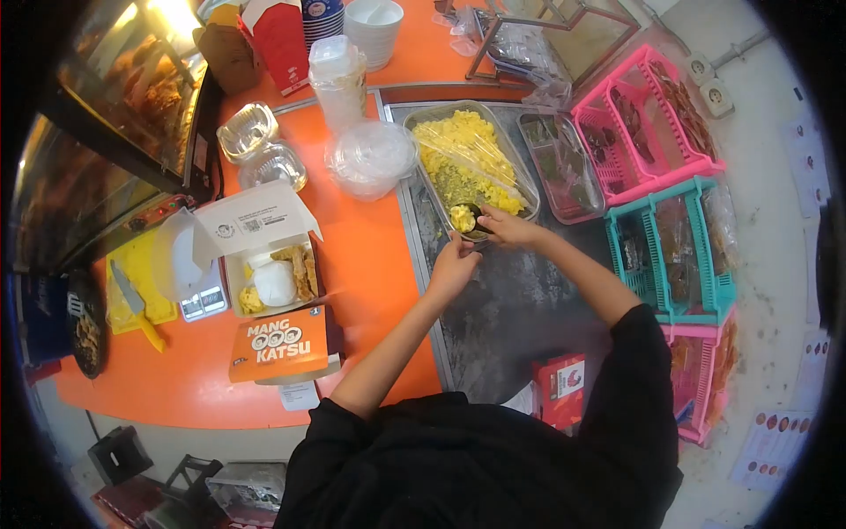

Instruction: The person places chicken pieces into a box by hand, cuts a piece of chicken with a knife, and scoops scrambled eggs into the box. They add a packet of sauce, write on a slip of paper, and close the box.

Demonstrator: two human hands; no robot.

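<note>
A rectangular tray [426,174] of yellow scrambled egg [463,145] stands ahead of me, with clear plastic film over part of it. My right hand [504,228] is closed around a dark ladle [477,220] at the tray's near end. Some egg sits in the ladle's bowl. At the near left corner, my left hand [456,262] pinches the tray's rim; its fingertips are partly hidden. To the left, an open printed takeaway box [282,344] holds white rice [271,283], egg and brown fried pieces [304,271].
Stacked clear lids [372,159] and cups [337,84] stand left of the tray. A compartmented container [564,167], pink basket [648,132] and teal basket [674,247] line the right side. A knife [132,291] lies on a yellow board [163,301] beside a glass warmer [132,88].
</note>
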